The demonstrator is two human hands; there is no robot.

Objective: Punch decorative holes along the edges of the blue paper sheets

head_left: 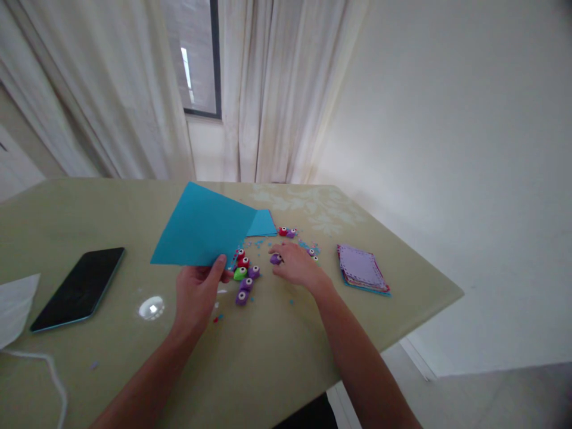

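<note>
My left hand (201, 289) pinches the lower edge of a square sheet of blue paper (201, 226) between thumb and fingers, holding it tilted above the table. Beside that hand, several small craft punches stand in a cluster: red, a green one (240, 273), and purple ones (246, 284), each with a white round top. My right hand (292, 262) has its thumb and fingers around a purple craft punch (276, 259), low over the table. More punches show partly behind this hand, and a red punch (283, 231) sits farther back next to a purple one.
Blue paper (263, 224) lies behind the held sheet. A stack of paper squares with punched edges (363, 268) is at the right. Tiny paper bits lie among the punches. At the left are a black tablet (80, 289), white paper (16, 304) and a white cable (56, 375).
</note>
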